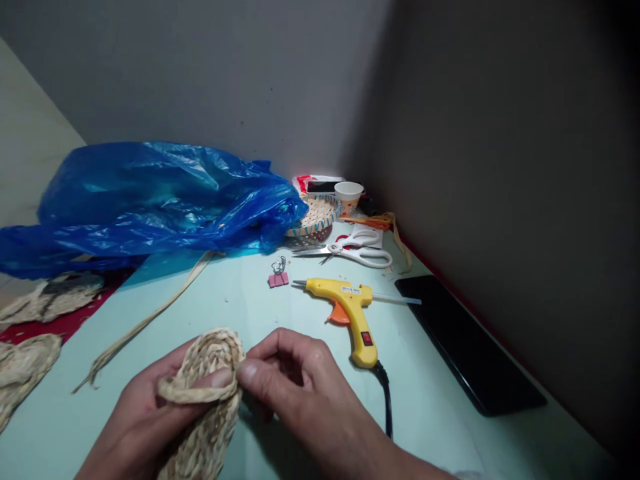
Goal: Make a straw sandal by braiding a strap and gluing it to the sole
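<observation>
A braided straw slipper point(205, 440), with a coiled rounded end and a narrow braided band across it, stands tilted up at the front of the table. My left hand point(155, 407) is wrapped round it from the left, the thumb tucked under the band. At the slipper's right edge, where the band meets it, my right hand point(295, 380) pinches with thumb and forefinger. Its other fingers curl underneath and are partly hidden. Just beyond my right hand lies a yellow glue gun point(345, 293) with an orange trigger, a glue stick at its back and a black cord.
Behind are a pink binder clip point(279, 279), white-handled scissors point(363, 255), a woven basket point(320, 212) and a paper cup point(349, 193). A blue plastic bag point(165, 200) fills the back left. A black tablet-like slab point(470, 347) lies right; straw pieces point(30, 367) lie left, near a loose strand point(150, 317).
</observation>
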The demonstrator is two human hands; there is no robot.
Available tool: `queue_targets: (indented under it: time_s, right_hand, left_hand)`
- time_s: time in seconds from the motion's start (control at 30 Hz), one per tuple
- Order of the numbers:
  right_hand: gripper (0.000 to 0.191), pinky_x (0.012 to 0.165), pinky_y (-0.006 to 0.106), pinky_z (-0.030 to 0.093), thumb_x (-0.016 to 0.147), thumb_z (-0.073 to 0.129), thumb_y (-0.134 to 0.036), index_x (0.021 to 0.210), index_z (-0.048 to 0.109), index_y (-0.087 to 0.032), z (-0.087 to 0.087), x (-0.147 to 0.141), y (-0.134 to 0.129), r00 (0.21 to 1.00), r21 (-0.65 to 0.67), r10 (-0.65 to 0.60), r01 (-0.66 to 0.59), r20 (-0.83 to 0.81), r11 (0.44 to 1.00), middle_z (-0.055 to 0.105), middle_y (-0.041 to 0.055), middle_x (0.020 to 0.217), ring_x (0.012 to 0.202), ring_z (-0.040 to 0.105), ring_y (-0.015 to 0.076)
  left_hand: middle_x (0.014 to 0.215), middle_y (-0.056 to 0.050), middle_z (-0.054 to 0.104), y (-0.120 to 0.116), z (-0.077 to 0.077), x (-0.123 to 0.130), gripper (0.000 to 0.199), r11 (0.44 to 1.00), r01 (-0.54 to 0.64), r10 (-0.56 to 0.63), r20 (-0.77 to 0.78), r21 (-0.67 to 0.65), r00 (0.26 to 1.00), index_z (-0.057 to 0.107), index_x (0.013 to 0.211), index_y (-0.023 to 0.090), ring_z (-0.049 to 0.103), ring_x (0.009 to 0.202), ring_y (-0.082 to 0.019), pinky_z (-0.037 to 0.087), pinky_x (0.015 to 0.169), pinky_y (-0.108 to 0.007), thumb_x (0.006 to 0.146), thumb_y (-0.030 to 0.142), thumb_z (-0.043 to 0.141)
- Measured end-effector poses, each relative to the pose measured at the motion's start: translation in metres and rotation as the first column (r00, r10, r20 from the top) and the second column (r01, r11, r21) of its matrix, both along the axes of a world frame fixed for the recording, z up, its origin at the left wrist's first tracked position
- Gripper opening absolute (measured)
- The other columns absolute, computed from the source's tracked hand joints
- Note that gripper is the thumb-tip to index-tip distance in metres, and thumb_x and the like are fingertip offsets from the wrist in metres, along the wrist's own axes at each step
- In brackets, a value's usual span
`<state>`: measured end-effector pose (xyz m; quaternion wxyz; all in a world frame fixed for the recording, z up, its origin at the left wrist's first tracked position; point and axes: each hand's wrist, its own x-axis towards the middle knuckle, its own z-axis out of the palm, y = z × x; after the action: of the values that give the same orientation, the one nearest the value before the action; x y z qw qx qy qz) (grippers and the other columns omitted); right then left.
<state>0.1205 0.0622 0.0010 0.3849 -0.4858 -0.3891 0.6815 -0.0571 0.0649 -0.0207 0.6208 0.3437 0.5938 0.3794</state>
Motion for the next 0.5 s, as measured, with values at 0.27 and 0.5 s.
queue_targets:
  time_s: [0.27,0.5]
  right_hand:
    - [0.019,0.054,0.023,0.029,0.082,0.075,-0.011,0.069,0.062,-0.015,-0.0027,-0.0038,0.0023,0.996,0.021,-0.04,0.039,0.078,0.999,0.049,-0.0071,0.056,0.056,0.04,0.0085]
    - [0.021,0.053,0.022,0.033,0.082,0.076,-0.022,0.071,0.06,-0.016,-0.0018,-0.0049,0.001,0.999,-0.022,-0.039,0.04,0.037,0.999,0.053,-0.0049,0.053,0.053,0.048,0.01]
  left_hand:
    - [0.088,0.006,0.079,0.0013,-0.0032,0.0014,0.039,0.992,0.098,-0.097,-0.02,0.083,0.995,0.078,0.095,0.031,0.071,0.079,-0.023,0.057,0.069,-0.025,0.059,0.022,0.089]
    - [0.081,0.003,0.077,0.0034,-0.0032,0.0026,0.038,0.986,0.142,-0.148,0.068,0.092,0.987,0.079,0.094,0.029,0.069,0.079,-0.024,0.057,0.069,-0.028,0.058,0.022,0.088]
